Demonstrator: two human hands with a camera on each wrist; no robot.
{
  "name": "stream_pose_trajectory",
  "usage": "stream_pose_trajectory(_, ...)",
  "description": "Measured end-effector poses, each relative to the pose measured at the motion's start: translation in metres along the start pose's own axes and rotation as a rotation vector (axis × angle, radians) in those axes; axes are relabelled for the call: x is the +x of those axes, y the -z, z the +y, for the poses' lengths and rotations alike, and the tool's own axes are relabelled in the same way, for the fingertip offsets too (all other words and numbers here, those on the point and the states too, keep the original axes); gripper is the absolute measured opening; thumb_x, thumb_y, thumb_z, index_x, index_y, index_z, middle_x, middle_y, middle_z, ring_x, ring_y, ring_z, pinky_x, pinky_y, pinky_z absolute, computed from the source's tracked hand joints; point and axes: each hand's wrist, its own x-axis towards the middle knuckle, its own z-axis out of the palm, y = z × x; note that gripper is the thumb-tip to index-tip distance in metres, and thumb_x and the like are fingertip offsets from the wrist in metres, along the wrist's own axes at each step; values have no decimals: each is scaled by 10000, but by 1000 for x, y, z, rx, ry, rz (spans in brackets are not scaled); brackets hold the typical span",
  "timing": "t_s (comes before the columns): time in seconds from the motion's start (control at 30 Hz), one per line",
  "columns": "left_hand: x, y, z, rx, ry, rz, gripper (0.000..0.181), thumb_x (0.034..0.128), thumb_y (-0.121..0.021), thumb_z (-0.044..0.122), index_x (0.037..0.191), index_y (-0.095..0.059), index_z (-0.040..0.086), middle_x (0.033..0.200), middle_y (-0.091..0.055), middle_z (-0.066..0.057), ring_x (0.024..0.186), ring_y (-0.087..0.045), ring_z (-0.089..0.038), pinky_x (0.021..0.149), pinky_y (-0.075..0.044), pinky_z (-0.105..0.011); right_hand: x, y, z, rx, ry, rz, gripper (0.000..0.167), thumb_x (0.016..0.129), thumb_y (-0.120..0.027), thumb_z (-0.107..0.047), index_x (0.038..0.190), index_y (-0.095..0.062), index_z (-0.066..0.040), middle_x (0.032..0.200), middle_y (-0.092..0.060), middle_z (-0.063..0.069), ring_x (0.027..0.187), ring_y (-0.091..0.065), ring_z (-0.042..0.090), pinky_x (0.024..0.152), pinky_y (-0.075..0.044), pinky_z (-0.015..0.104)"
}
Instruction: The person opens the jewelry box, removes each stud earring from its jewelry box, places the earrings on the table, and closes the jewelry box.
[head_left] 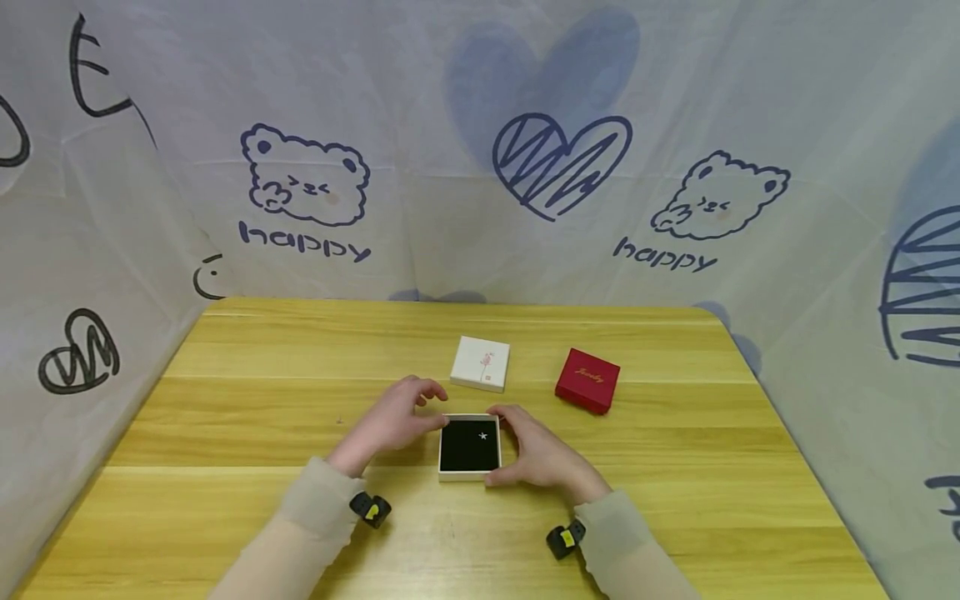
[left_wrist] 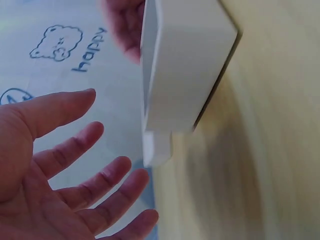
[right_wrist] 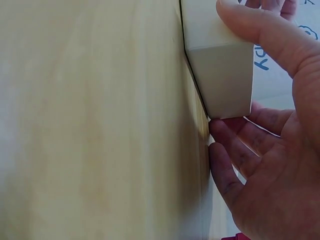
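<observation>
A white square box (head_left: 468, 477) without a lid lies on the table, with a black pad (head_left: 459, 454) inside it. On the pad, toward its right side, is a tiny silver star-shaped piece (head_left: 483, 436). My right hand (head_left: 543, 450) grips the box's right side, thumb at the near edge and fingers at the far corner. To the box's left is my left hand (head_left: 397, 421), fingers spread and relaxed. In the left wrist view a gap shows between that hand and the white box wall (left_wrist: 190, 60).
Behind the box lies a white lid-like square (head_left: 480, 364) with red print. A red jewelry box (head_left: 588, 381) with gold lettering sits to the right of it. The wooden table (head_left: 285, 350) ends at a white cloth backdrop (head_left: 420, 208) with drawings.
</observation>
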Motion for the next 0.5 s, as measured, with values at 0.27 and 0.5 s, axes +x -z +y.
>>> stream_pose_trajectory(0.27,18,-20,3,-21,-40,-35,150,867,-742,145,996,-725,70,1023,-674,-59,934,-614,-247,861,-488,-427,-1,1,-1,4,-18,-6,913,690,-904,-308,1436,-415,-111,1372,-477,15,1251,-448,210,1094,-314,455)
stream_pose_trajectory(0.5,27,-23,7,-20,-75,-125,95,855,-745,112,937,-762,66,891,-710,1,839,-623,-133,793,-505,-343,-1,1,0,0,-8,-5,910,694,-903,-306,1435,-415,-103,1393,-468,26,1268,-439,220,1095,-312,458)
